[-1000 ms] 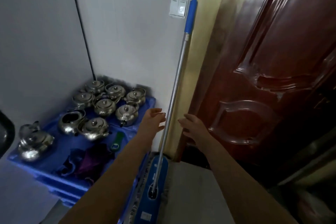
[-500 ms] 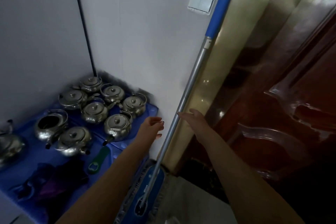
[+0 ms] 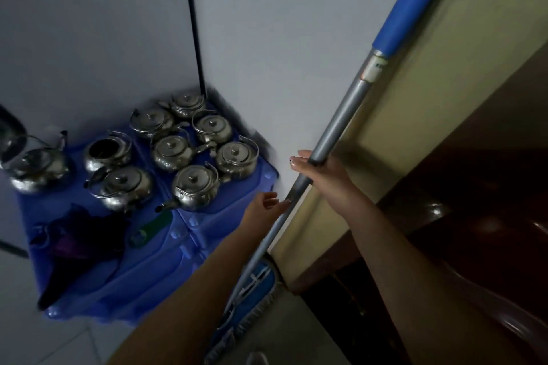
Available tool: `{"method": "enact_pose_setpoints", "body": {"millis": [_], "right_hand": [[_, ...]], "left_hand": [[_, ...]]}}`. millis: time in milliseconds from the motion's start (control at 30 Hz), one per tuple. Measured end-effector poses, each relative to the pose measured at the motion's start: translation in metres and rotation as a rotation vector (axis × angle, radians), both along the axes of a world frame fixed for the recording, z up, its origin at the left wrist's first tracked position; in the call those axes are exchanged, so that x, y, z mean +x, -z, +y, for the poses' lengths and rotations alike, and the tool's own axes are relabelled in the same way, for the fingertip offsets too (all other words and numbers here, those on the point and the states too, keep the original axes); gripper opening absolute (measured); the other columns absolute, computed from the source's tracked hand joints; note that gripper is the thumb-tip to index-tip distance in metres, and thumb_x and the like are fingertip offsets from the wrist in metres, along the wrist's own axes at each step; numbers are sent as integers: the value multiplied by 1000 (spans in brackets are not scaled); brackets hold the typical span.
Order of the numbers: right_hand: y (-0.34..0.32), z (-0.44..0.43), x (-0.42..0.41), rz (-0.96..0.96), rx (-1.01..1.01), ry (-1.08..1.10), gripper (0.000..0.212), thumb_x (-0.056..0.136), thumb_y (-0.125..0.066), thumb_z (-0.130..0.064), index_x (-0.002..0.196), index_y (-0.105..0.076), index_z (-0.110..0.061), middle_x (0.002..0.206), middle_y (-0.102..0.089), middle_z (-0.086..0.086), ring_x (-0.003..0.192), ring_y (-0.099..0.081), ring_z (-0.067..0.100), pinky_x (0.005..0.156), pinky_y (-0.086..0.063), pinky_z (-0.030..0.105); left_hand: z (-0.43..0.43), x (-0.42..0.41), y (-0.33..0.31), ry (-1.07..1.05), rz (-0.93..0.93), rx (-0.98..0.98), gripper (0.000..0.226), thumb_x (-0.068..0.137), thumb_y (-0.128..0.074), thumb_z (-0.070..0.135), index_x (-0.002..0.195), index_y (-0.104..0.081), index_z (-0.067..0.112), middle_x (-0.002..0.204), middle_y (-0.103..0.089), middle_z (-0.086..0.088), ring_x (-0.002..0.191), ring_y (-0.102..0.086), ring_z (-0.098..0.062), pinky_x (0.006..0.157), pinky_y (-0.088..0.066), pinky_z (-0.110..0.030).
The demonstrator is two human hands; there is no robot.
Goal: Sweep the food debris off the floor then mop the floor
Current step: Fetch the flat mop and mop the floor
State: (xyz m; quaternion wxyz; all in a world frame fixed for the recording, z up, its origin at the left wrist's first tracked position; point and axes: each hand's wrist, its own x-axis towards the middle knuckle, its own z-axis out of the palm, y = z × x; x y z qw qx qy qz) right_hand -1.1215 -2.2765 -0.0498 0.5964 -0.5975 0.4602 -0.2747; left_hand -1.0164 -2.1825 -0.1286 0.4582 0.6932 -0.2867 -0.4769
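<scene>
Head view: mop pole (image 3: 341,124) leans steeply against the wall (image 3: 281,68) and yellow door frame (image 3: 415,98), its blue mop head (image 3: 252,284) on the floor below. Right hand (image 3: 326,175) reaches across the grey shaft, which passes beneath the palm; its fingers (image 3: 298,161) extend straight past the pole toward the wall, not wrapped round it. Left hand (image 3: 261,210) sits lower, arm outstretched, fingers loose and spread, tips right at the shaft's left edge, contact unclear.
</scene>
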Motion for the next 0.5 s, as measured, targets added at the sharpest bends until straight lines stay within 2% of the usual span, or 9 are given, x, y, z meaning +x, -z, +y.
{"method": "enact_pose_setpoints", "body": {"millis": [100, 167, 200, 267, 300, 333, 400, 500], "right_hand": [[2, -9, -2, 8, -37, -126, 17, 82, -72, -13, 97, -67, -17, 110, -69, 4, 89, -64, -1, 81, -48, 14], [1, -10, 0, 10, -65, -201, 21, 81, -72, -15, 102, -68, -14, 100, -71, -2, 82, -64, -8, 75, -49, 9], [0, -9, 3, 20, -78, -236, 21, 81, -73, -18, 101, -69, -14, 95, -71, -6, 81, -64, -9, 74, -49, 9], [1, -5, 9, 16, -88, -289, 17, 81, -73, -17, 97, -72, -13, 91, -73, -5, 88, -66, -1, 78, -50, 14], [2, -1, 12, -12, -83, -304, 13, 81, -72, -14, 94, -72, -12, 92, -74, 1, 92, -68, 7, 83, -52, 19], [2, 4, 17, -50, -74, -315, 9, 81, -71, -12, 90, -72, -10, 92, -74, 7, 94, -69, 15, 86, -53, 23], [1, 15, 28, -119, -45, -341, 5, 82, -70, -12, 84, -73, -9, 87, -74, 12, 89, -71, 21, 83, -56, 25], [-2, 34, 46, -167, -36, -364, 13, 83, -69, -14, 70, -70, -16, 70, -74, 6, 69, -71, 15, 65, -55, 20]], "left_hand": [[-8, -10, 0, -10, 26, 5, 52, 84, -67, 29, 128, -48, 9, 119, -56, -2, 105, -54, -14, 87, -44, -27], [-11, -14, 0, -10, -12, 22, 49, 83, -68, 31, 125, -52, 10, 117, -58, -3, 105, -56, -17, 85, -46, -27], [-11, -15, 0, 8, -60, 37, 44, 83, -68, 33, 118, -55, 11, 111, -60, -5, 102, -58, -19, 78, -46, -24], [-8, -14, 2, 30, -175, 83, 23, 84, -64, 40, 89, -56, 20, 83, -57, -2, 76, -56, -15, 58, -38, -21], [-5, -12, 3, 7, -205, 95, 24, 84, -62, 43, 76, -48, 25, 72, -50, 3, 65, -49, -11, 53, -32, -22], [-3, -10, 4, -16, -220, 99, 28, 85, -60, 44, 71, -43, 28, 66, -45, 6, 59, -44, -8, 51, -30, -23], [6, -5, 7, -80, -206, 55, 19, 88, -57, 42, 79, -49, 27, 66, -47, 10, 59, -44, -4, 51, -32, -20], [23, 5, 7, -132, -226, 4, 13, 93, -52, 33, 93, -50, 20, 68, -48, 11, 62, -45, -3, 47, -36, -9]]}}
